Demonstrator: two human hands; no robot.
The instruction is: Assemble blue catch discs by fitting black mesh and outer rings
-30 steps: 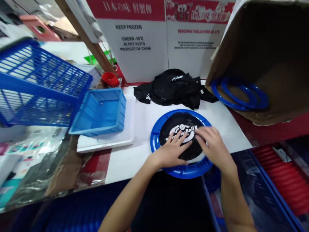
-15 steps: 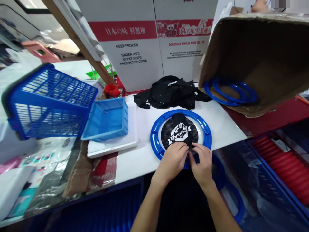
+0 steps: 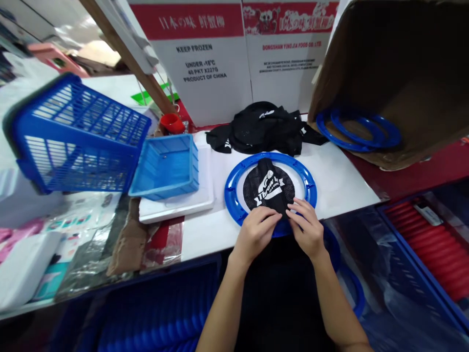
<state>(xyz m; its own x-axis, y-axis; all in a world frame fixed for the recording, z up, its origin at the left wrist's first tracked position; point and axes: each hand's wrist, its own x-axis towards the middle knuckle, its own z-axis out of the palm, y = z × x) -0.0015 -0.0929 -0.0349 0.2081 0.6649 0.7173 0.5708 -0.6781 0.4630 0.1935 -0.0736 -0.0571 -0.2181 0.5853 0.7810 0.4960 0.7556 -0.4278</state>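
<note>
A blue plastic ring [image 3: 231,195] lies flat on the white tabletop in front of me. Inside it sits a round black mesh cloth [image 3: 252,188] with a white printed logo, its middle gathered into a fold. My left hand [image 3: 258,230] pinches the near edge of the cloth, over the near side of the ring. Close beside it on the right, my right hand [image 3: 306,227] has its fingertips bent against the same edge of the cloth. Behind the ring lies a heap of black mesh cloths [image 3: 264,129].
At left are a shallow blue bin [image 3: 164,164] on a white foam slab and a tilted blue basket [image 3: 84,139]. An open cardboard box [image 3: 388,73] at right holds blue rings [image 3: 351,142]. Low right, a crate holds red rings [image 3: 425,244]; blue rings [image 3: 154,308] are stacked below.
The view has tilted down slightly. The printed cloth is more folded at its middle, its lettering partly tucked in. My hands have drawn slightly apart at its near edge.
</note>
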